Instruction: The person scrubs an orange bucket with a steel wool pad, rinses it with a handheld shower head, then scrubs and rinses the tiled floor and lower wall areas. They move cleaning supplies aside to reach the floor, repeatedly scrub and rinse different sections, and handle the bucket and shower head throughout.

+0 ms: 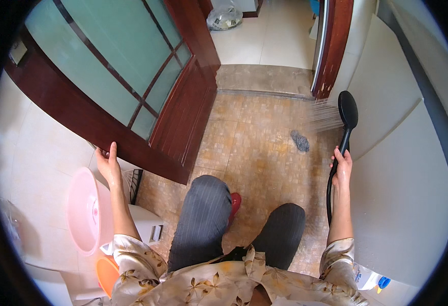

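Observation:
My right hand point(341, 165) is closed around the handle of a black shower head point(348, 110), whose hose hangs down along my forearm. Water sprays from it to the left, toward the doorway. With my left hand point(109, 164) I grip the edge of a dark red wooden door point(163, 160) with frosted glass panes point(113, 49); the thumb lies on the near face and the fingers pass behind. A grey scouring pad or clump of steel wool point(299, 141) lies on the wet brown tiled floor point(258, 153).
A stone threshold point(264, 79) crosses the doorway, with a tied plastic bag point(225, 17) beyond. At left are a pink basin point(84, 210), an orange basin point(107, 273) and a white bin-like container point(145, 223). White panels point(400, 191) line the right, above a blue-capped bottle point(373, 279).

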Action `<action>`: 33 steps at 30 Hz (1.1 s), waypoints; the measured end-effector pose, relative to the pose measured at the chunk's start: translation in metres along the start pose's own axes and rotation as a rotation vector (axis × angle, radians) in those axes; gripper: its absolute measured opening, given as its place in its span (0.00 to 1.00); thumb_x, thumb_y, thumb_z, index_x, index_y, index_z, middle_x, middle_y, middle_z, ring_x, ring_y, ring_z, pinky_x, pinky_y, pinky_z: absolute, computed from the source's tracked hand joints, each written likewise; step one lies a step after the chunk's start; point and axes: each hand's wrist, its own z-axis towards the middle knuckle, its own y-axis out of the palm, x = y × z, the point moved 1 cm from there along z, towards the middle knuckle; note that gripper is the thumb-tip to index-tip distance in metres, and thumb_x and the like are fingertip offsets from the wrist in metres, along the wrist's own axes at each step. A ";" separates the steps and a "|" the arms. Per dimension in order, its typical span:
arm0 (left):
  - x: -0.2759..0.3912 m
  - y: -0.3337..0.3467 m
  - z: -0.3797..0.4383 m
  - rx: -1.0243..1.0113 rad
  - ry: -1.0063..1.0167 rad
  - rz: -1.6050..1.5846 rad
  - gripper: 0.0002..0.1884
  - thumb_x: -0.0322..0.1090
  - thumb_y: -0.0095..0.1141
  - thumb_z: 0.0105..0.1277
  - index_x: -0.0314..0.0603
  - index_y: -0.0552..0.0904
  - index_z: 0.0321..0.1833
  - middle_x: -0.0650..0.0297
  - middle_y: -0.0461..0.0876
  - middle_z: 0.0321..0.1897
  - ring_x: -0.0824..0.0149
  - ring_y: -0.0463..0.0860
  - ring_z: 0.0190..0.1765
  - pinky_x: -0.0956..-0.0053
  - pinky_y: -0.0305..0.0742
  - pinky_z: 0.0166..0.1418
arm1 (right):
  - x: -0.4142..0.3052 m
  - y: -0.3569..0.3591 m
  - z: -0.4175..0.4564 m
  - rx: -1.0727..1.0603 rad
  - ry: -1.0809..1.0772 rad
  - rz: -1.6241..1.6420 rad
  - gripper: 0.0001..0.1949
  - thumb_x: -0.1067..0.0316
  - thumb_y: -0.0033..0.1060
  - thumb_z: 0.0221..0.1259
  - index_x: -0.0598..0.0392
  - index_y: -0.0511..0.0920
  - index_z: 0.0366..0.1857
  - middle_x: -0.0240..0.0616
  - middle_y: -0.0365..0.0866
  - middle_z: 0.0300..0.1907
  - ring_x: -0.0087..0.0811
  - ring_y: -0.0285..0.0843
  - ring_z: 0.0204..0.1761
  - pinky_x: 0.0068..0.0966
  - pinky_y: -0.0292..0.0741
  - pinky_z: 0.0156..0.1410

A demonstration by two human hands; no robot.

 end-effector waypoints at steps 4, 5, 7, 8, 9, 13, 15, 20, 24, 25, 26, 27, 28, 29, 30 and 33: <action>-0.002 -0.003 0.009 0.028 -0.026 0.022 0.32 0.40 0.71 0.64 0.24 0.72 0.65 0.60 0.81 0.49 0.70 0.78 0.47 0.77 0.73 0.52 | 0.016 0.005 0.001 -0.081 0.099 0.098 0.08 0.65 0.63 0.70 0.52 0.79 0.47 0.24 0.76 0.32 0.16 0.73 0.33 0.16 0.69 0.28; 0.006 0.000 0.010 0.005 -0.048 0.011 0.30 0.39 0.71 0.64 0.26 0.74 0.62 0.62 0.81 0.45 0.72 0.77 0.45 0.78 0.73 0.51 | 0.020 0.004 0.002 -0.084 0.111 0.116 0.07 0.65 0.62 0.70 0.52 0.79 0.47 0.24 0.75 0.32 0.16 0.73 0.33 0.16 0.69 0.29; 0.012 -0.003 0.012 -0.040 -0.084 0.045 0.26 0.38 0.71 0.64 0.29 0.76 0.59 0.65 0.81 0.42 0.73 0.77 0.43 0.79 0.73 0.50 | 0.025 0.012 -0.002 -0.107 0.128 0.161 0.07 0.66 0.61 0.71 0.52 0.78 0.48 0.24 0.75 0.33 0.16 0.72 0.33 0.17 0.69 0.29; 0.016 -0.001 0.007 -0.002 -0.082 0.094 0.23 0.38 0.71 0.64 0.32 0.77 0.56 0.66 0.82 0.40 0.74 0.77 0.41 0.78 0.72 0.48 | 0.026 0.019 -0.006 -0.129 0.154 0.194 0.07 0.66 0.60 0.71 0.52 0.78 0.48 0.25 0.75 0.33 0.16 0.72 0.33 0.17 0.69 0.29; 0.011 -0.004 0.009 -0.069 -0.058 0.013 0.23 0.37 0.70 0.65 0.32 0.77 0.56 0.64 0.83 0.42 0.73 0.78 0.42 0.78 0.73 0.50 | 0.025 0.031 -0.014 -0.153 0.183 0.223 0.07 0.66 0.60 0.72 0.52 0.78 0.48 0.25 0.76 0.34 0.16 0.72 0.33 0.17 0.69 0.30; 0.010 -0.004 0.006 -0.091 -0.099 0.032 0.21 0.35 0.68 0.66 0.31 0.77 0.57 0.59 0.85 0.47 0.70 0.81 0.48 0.76 0.74 0.55 | 0.006 0.084 -0.045 -0.297 0.242 0.272 0.07 0.67 0.62 0.70 0.53 0.78 0.48 0.26 0.77 0.35 0.17 0.72 0.33 0.16 0.69 0.29; 0.013 -0.005 0.008 -0.090 -0.100 0.020 0.22 0.34 0.68 0.66 0.31 0.76 0.57 0.59 0.85 0.47 0.70 0.82 0.48 0.75 0.75 0.56 | -0.003 0.104 -0.053 -0.400 0.248 0.319 0.09 0.68 0.61 0.70 0.55 0.78 0.50 0.26 0.77 0.37 0.17 0.72 0.35 0.16 0.69 0.30; 0.009 -0.002 0.009 -0.099 -0.087 0.025 0.23 0.34 0.68 0.66 0.29 0.76 0.58 0.56 0.86 0.48 0.67 0.83 0.49 0.74 0.76 0.57 | -0.041 0.151 -0.079 -0.505 0.192 0.319 0.11 0.66 0.61 0.70 0.56 0.77 0.51 0.27 0.76 0.39 0.17 0.71 0.35 0.16 0.68 0.31; 0.014 -0.003 0.010 -0.113 -0.100 0.049 0.24 0.35 0.68 0.66 0.28 0.75 0.60 0.55 0.86 0.49 0.66 0.84 0.50 0.73 0.76 0.57 | -0.060 0.165 -0.075 -0.540 0.108 0.359 0.10 0.68 0.62 0.70 0.57 0.78 0.50 0.27 0.76 0.38 0.18 0.72 0.35 0.16 0.70 0.31; 0.014 -0.004 0.009 -0.113 -0.111 0.045 0.25 0.35 0.68 0.66 0.27 0.75 0.60 0.55 0.85 0.49 0.66 0.84 0.50 0.73 0.77 0.56 | -0.063 0.167 -0.073 -0.542 0.099 0.364 0.10 0.68 0.61 0.70 0.56 0.78 0.50 0.27 0.76 0.37 0.18 0.72 0.35 0.16 0.69 0.31; 0.015 -0.004 0.010 -0.111 -0.121 0.043 0.25 0.35 0.68 0.66 0.27 0.74 0.60 0.54 0.85 0.49 0.66 0.84 0.50 0.73 0.77 0.56 | -0.066 0.170 -0.069 -0.544 0.090 0.370 0.10 0.68 0.61 0.70 0.56 0.78 0.50 0.27 0.76 0.37 0.18 0.72 0.35 0.16 0.69 0.31; 0.012 -0.004 0.009 -0.117 -0.101 0.039 0.25 0.35 0.68 0.66 0.27 0.74 0.60 0.54 0.85 0.49 0.66 0.84 0.50 0.73 0.77 0.55 | -0.068 0.173 -0.068 -0.544 0.085 0.367 0.10 0.68 0.61 0.70 0.56 0.77 0.50 0.27 0.76 0.37 0.18 0.71 0.35 0.16 0.69 0.31; 0.010 -0.004 0.009 -0.122 -0.082 0.035 0.26 0.35 0.68 0.66 0.27 0.74 0.60 0.54 0.85 0.50 0.67 0.84 0.49 0.73 0.77 0.55 | -0.073 0.177 -0.069 -0.521 0.088 0.341 0.10 0.68 0.61 0.70 0.56 0.77 0.50 0.27 0.75 0.37 0.17 0.71 0.35 0.16 0.69 0.31; 0.008 -0.004 0.009 -0.126 -0.063 0.031 0.26 0.35 0.69 0.66 0.28 0.74 0.61 0.54 0.85 0.50 0.67 0.84 0.49 0.74 0.77 0.54 | -0.078 0.181 -0.072 -0.513 0.089 0.350 0.10 0.68 0.60 0.70 0.56 0.77 0.50 0.27 0.75 0.37 0.17 0.71 0.35 0.16 0.69 0.31; 0.006 -0.001 0.005 -0.112 -0.066 0.005 0.27 0.35 0.69 0.65 0.28 0.73 0.61 0.54 0.85 0.50 0.67 0.84 0.49 0.74 0.78 0.53 | -0.080 0.184 -0.074 -0.530 0.092 0.337 0.10 0.68 0.60 0.71 0.56 0.77 0.50 0.28 0.75 0.38 0.18 0.71 0.35 0.16 0.69 0.31; 0.016 -0.001 0.000 -0.097 -0.082 0.074 0.27 0.33 0.69 0.64 0.29 0.73 0.61 0.56 0.85 0.49 0.69 0.83 0.45 0.74 0.78 0.51 | -0.068 0.197 -0.097 -0.604 0.142 0.257 0.11 0.68 0.61 0.70 0.57 0.77 0.51 0.28 0.76 0.36 0.18 0.72 0.34 0.16 0.69 0.31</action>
